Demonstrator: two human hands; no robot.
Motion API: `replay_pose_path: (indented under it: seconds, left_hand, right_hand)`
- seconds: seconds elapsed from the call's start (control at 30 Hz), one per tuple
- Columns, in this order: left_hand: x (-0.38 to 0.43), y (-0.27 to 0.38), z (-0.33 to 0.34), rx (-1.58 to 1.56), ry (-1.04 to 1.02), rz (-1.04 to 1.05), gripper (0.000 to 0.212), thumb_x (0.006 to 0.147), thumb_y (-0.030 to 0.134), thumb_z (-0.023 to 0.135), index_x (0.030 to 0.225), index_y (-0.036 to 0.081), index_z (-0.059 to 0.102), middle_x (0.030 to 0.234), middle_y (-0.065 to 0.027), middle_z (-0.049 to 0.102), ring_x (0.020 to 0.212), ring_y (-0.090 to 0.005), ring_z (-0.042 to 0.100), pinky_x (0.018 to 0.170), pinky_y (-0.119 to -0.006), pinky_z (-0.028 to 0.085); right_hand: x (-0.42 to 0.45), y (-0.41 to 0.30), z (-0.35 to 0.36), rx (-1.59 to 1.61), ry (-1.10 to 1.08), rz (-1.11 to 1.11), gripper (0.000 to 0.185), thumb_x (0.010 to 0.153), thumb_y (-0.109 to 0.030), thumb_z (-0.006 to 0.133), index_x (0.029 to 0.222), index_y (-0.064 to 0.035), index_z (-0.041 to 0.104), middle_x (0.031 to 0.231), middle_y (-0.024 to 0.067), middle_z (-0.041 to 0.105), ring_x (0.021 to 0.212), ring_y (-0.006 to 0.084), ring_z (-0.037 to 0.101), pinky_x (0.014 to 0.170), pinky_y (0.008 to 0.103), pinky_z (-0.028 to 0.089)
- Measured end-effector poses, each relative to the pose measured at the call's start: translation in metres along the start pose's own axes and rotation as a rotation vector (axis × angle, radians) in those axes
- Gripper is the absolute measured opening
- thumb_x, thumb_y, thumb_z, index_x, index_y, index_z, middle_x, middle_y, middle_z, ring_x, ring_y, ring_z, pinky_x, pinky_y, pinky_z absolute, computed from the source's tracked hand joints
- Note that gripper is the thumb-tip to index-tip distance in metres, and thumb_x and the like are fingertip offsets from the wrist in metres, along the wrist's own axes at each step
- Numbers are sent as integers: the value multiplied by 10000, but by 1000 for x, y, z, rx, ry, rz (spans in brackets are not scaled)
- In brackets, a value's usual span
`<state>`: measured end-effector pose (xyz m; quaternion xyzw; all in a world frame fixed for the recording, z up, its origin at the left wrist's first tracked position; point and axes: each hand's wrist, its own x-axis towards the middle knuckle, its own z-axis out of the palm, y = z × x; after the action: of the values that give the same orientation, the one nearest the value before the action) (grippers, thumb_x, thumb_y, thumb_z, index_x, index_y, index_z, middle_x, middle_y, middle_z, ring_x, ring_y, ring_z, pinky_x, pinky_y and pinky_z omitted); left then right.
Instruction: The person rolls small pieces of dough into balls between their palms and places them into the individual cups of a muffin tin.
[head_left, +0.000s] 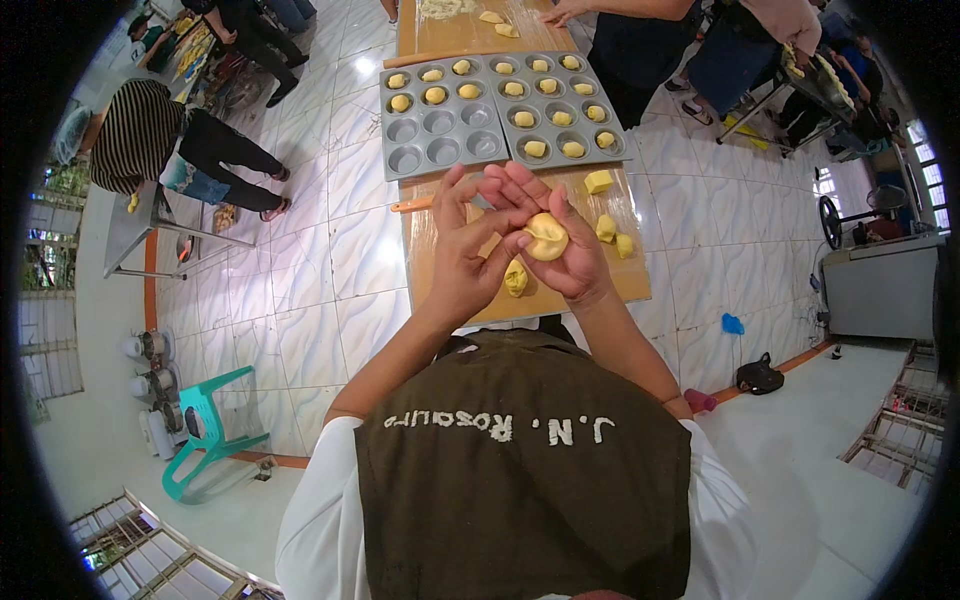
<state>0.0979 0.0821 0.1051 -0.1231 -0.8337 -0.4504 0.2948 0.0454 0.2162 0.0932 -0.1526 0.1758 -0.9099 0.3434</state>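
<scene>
A smooth ball of yellow dough (547, 237) with a folded seam lies in the palm of my right hand (574, 255). My left hand (472, 251) pinches the dough's edge between thumb and finger. Below my hands, a rough lump of dough (516, 279) sits on the plastic-covered table (592, 289). To the right lie a dough block (598, 181) and two smaller pieces (606, 228). Beyond my hands are two grey muffin trays: each cup of the right tray (553, 139) holds dough, while the left tray (421, 161) has dough in its two far rows.
An orange-handled tool (412, 205) lies left of my hands, partly hidden. A wooden rod (435, 56) runs along the trays' far edge. Across the table, another person's hand (566, 10) rests near flattened dough pieces (506, 30). A person in a striped top bends over a metal table at left.
</scene>
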Motion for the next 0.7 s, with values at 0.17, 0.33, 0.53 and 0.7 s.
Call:
replay_pose_path:
  seconds: [0.17,0.33,0.53,0.7]
  left_hand:
    - [-8,-10,2,98,-10,107,268,731,76,714,993,103,663,1134,-105,519,1245,-376,348,1041,-508,251]
    - [9,-7,11,-514,-100,-267,398,927,242,520,1270,41,508,1312,-122,451,1284,-281,361,1085,-419,242]
    - [5,-12,47,-1045,145,-578,597,1001,435,260,1447,39,235,1464,-130,320,1337,-257,310,1109,-357,210]
    - [8,-56,40,-1424,-2,-614,669,968,516,289,1447,51,240,1475,-99,305,1338,-245,306,1121,-362,202]
  right_hand:
    - [4,8,-2,-22,11,59,556,982,-384,386,1390,-9,337,1429,148,360,1310,244,360,1081,364,302]
    - [-2,1,-18,-487,80,-294,460,957,-257,449,1348,-17,401,1377,146,431,1250,250,430,1050,356,335]
    - [7,31,2,-1248,105,-600,396,938,-204,474,1284,-13,494,1427,168,386,1344,292,333,1087,388,254]
    - [-13,34,26,-1711,-188,-667,451,899,-230,408,1310,-64,494,1476,147,314,1397,324,215,1122,486,25]
